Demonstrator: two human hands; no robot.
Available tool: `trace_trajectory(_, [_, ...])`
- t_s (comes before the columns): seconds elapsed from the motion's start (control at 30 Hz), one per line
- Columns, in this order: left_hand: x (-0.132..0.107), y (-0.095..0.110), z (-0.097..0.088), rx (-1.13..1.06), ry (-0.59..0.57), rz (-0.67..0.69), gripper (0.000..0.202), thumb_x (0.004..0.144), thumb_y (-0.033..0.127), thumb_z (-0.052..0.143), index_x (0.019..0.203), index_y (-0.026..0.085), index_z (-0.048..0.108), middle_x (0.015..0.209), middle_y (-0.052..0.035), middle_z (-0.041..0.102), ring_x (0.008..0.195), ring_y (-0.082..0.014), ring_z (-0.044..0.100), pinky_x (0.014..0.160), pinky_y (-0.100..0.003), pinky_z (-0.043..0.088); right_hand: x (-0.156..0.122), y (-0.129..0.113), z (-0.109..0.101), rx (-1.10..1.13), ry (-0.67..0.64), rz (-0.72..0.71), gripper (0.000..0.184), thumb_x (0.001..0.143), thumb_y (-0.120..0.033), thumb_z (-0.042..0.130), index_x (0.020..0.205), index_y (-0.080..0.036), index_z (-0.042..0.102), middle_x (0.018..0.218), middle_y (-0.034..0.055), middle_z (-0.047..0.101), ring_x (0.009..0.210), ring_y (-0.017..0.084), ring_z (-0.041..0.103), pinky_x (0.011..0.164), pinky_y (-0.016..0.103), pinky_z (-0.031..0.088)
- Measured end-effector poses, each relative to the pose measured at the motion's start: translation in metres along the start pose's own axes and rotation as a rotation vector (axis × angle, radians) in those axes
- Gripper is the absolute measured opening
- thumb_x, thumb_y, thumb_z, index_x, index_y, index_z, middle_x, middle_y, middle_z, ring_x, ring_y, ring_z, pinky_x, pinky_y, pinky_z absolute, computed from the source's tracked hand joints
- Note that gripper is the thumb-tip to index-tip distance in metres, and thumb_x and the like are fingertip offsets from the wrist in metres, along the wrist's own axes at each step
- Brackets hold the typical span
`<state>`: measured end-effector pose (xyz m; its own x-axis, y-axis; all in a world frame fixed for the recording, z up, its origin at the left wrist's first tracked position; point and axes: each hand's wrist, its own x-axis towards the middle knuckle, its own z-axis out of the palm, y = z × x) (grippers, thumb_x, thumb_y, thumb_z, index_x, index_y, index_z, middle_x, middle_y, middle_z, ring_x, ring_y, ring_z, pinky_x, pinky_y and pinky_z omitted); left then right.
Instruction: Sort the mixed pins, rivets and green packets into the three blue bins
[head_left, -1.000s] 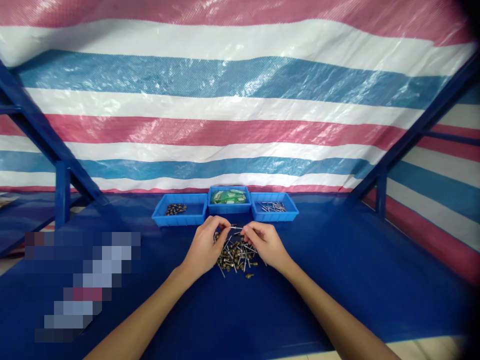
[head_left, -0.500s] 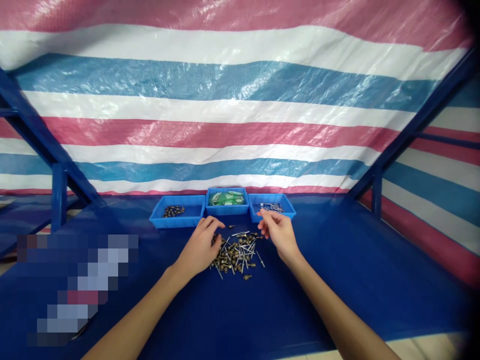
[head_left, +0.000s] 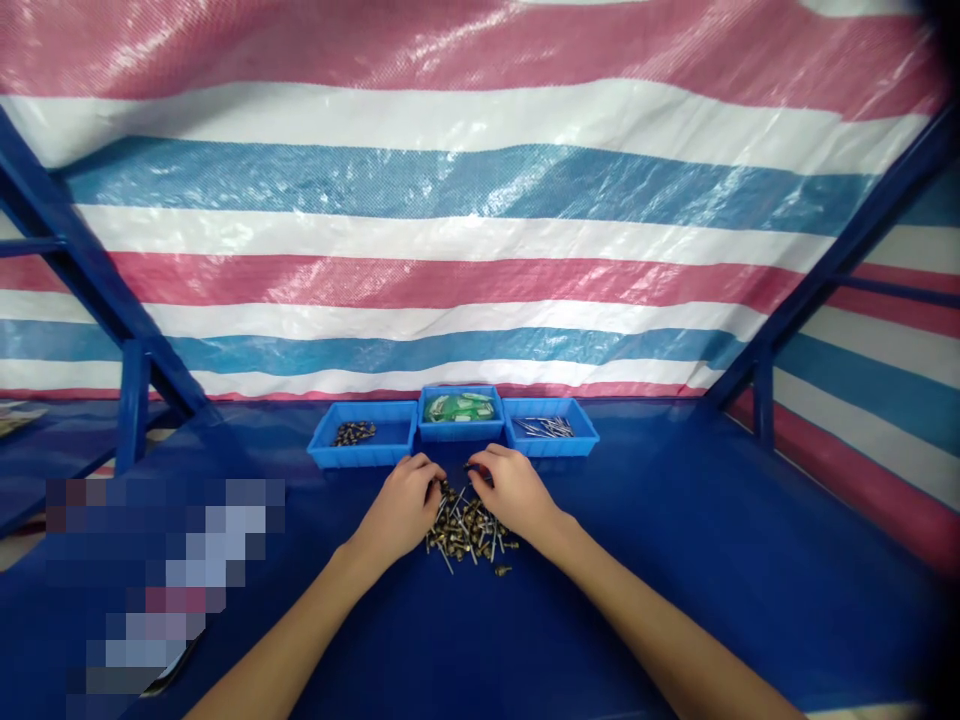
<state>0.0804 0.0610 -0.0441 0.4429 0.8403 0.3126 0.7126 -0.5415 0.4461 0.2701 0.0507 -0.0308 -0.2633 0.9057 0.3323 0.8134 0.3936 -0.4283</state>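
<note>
A mixed pile of small brass-coloured fittings and silver rivet-like pins (head_left: 466,530) lies on the blue table. My left hand (head_left: 401,505) is at the pile's upper left edge, fingers curled in toward the thumb; what they hold, if anything, is hidden. Over the pile's upper right, my right hand (head_left: 517,490) has its thumb and forefinger closed around a small dark brass-coloured fitting (head_left: 469,467). A single fitting (head_left: 502,571) lies just below the pile, apart from it.
Behind the pile stand three blue trays: the left tray (head_left: 360,456) holds brass-coloured fittings, the middle tray (head_left: 461,431) green-and-white packets, the right tray (head_left: 559,449) silver pins. A blurred-out object (head_left: 187,580) lies at left. Blue frame posts (head_left: 135,400) and a striped sheet (head_left: 480,230) border the table.
My right hand has moved from the right tray's front edge left and down to the pile, closing on a fitting there. My left hand stays at the pile. The view has shifted slightly.
</note>
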Motion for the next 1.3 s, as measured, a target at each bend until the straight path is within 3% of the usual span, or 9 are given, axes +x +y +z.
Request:
trace_trajectory(0.27, [0.0,0.004,-0.006,-0.033,0.023,0.005,0.024,0.082,0.005,0.047,0.087,0.019,0.066,0.09,-0.0068,0.063,0.089,-0.0222,0.061,0.082,-0.035,0.049,0.026,-0.005,0.015,-0.164,-0.098,0.112,0.017,0.086,-0.02,0.057,0.085,-0.012,0.071,0.091,0.0145,0.068,0.084,0.024,0.065,0.073,0.031,0.047])
trace_trajectory(0.4, [-0.001,0.003,-0.006,-0.098,0.012,-0.015,0.024,0.084,0.004,0.045,0.088,0.018,0.064,0.09,-0.0061,0.062,0.083,-0.0193,0.06,0.077,-0.032,0.049,0.026,-0.001,0.011,-0.113,-0.122,0.041,0.014,0.083,-0.012,0.058,0.082,-0.015,0.072,0.083,0.0089,0.07,0.079,0.02,0.065,0.072,0.028,0.046])
trace_trajectory(0.47, [-0.001,0.005,-0.006,-0.113,0.018,-0.014,0.022,0.085,0.006,0.046,0.087,0.018,0.064,0.089,-0.0059,0.061,0.084,-0.0196,0.06,0.078,-0.033,0.048,0.022,0.0,0.006,-0.013,-0.097,-0.01,0.013,0.082,-0.013,0.06,0.082,-0.018,0.072,0.08,0.0048,0.07,0.074,0.017,0.065,0.07,0.025,0.046])
trace_trajectory(0.57, [-0.001,0.01,-0.009,-0.15,0.049,0.017,0.017,0.087,0.01,0.049,0.087,0.019,0.063,0.089,-0.0049,0.062,0.087,-0.0201,0.059,0.08,-0.033,0.047,0.012,0.0,0.002,0.316,-0.007,-0.028,0.008,0.08,-0.015,0.065,0.082,-0.019,0.071,0.077,0.0016,0.071,0.068,0.015,0.064,0.064,0.024,0.047])
trace_trajectory(0.73, [-0.001,0.019,-0.014,-0.291,0.069,0.08,0.011,0.091,0.018,0.051,0.094,0.02,0.061,0.089,-0.0027,0.063,0.085,-0.0172,0.06,0.079,-0.03,0.047,0.001,0.003,0.011,0.831,0.114,0.117,0.007,0.074,-0.024,0.072,0.077,-0.018,0.071,0.074,0.0025,0.072,0.066,0.016,0.065,0.062,0.026,0.05])
trace_trajectory(0.87, [0.0,0.018,-0.013,-0.285,0.123,0.123,0.008,0.091,0.021,0.055,0.094,0.02,0.062,0.09,-0.0026,0.064,0.086,-0.0173,0.059,0.08,-0.03,0.046,0.001,0.006,0.015,1.097,0.094,0.184,0.014,0.067,-0.027,0.079,0.074,-0.018,0.071,0.075,0.003,0.073,0.068,0.017,0.067,0.067,0.028,0.052])
trace_trajectory(1.0, [0.0,0.016,-0.013,-0.274,0.203,0.173,0.006,0.091,0.021,0.056,0.093,0.019,0.062,0.09,-0.0031,0.063,0.086,-0.0172,0.058,0.08,-0.031,0.046,0.001,0.002,0.011,1.171,0.052,0.184,0.016,0.066,-0.027,0.08,0.074,-0.018,0.069,0.076,0.0022,0.073,0.07,0.017,0.069,0.07,0.028,0.053])
trace_trajectory(1.17, [0.0,0.017,-0.014,-0.267,0.252,0.244,0.004,0.09,0.02,0.058,0.092,0.019,0.062,0.09,-0.0039,0.064,0.086,-0.0172,0.057,0.079,-0.031,0.046,-0.002,0.0,0.01,1.234,0.029,0.212,0.033,0.067,-0.026,0.08,0.093,-0.022,0.062,0.08,0.0011,0.075,0.078,0.019,0.071,0.073,0.029,0.054])
trace_trajectory(1.3, [0.0,0.017,-0.013,-0.247,0.278,0.286,0.003,0.089,0.019,0.059,0.09,0.018,0.062,0.089,-0.0042,0.063,0.086,-0.0171,0.057,0.079,-0.031,0.046,-0.003,-0.001,0.01,1.232,-0.006,0.213,0.034,0.069,-0.026,0.079,0.096,-0.022,0.059,0.08,0.0015,0.075,0.078,0.019,0.071,0.072,0.028,0.054])
